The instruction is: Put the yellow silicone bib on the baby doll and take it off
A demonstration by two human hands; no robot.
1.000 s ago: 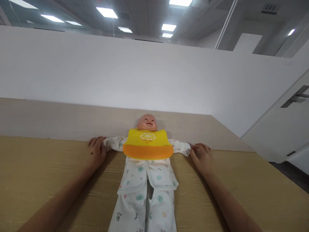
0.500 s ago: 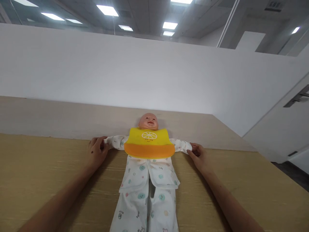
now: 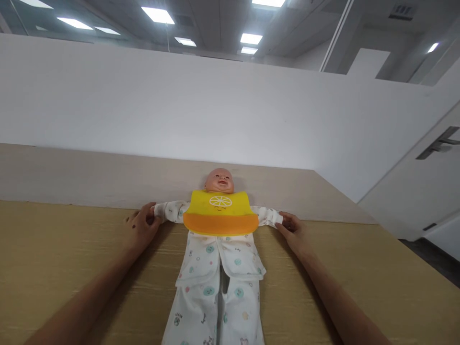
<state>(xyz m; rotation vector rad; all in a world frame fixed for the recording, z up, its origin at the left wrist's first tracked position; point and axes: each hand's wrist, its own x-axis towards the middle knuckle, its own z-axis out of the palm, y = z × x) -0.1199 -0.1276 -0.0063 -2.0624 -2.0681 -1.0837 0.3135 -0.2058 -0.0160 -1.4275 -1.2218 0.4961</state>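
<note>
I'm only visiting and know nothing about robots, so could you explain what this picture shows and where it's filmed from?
There's no machine handling things here: these are a person's bare left hand and right hand. The camera is worn on that person's head, looking forward and down. On the yellowish-brown surface rests a baby doll, arms spread, in a patterned white jacket and trousers. A yellow-and-orange bib covers its chest. Each hand has its fingers at the end of one jacket sleeve; how firmly they grip, I can't tell. Behind stands a white wall.
</note>
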